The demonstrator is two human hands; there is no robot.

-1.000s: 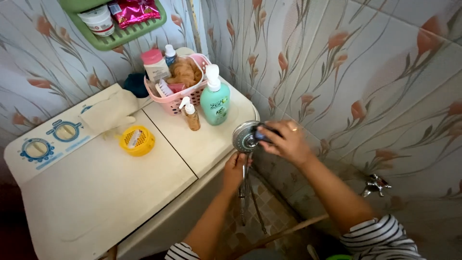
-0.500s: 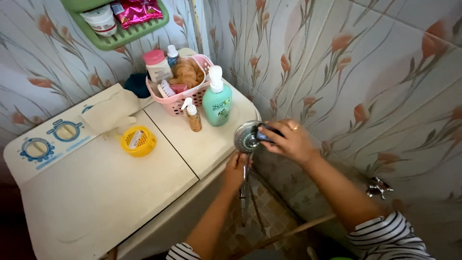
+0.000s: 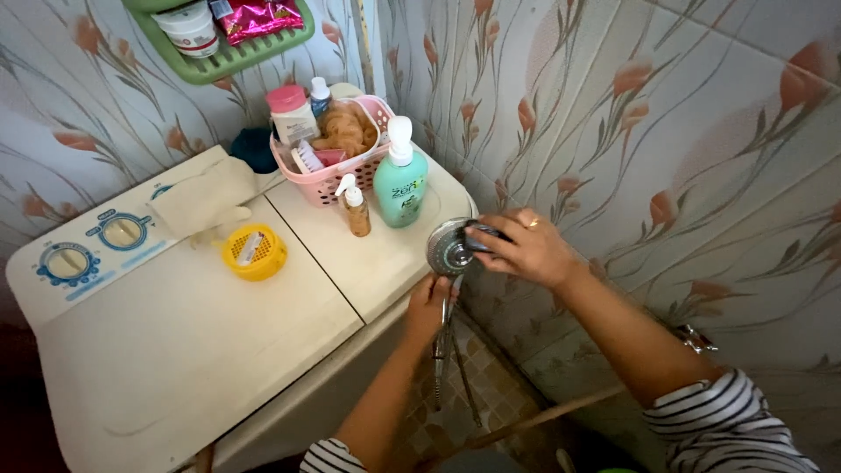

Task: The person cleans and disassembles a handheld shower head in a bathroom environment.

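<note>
Tiled corner; hands [image 3: 526,250] on shower head [image 3: 448,248]

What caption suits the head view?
Left hand grips a shower head by its handle; right hand works at its face.

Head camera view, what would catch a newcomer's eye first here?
Probably the chrome shower head at centre, its handle gripped by the left hand while the right hand presses a small dark thing against its face. Next, the teal pump bottle and pink basket on the white washer.
</note>
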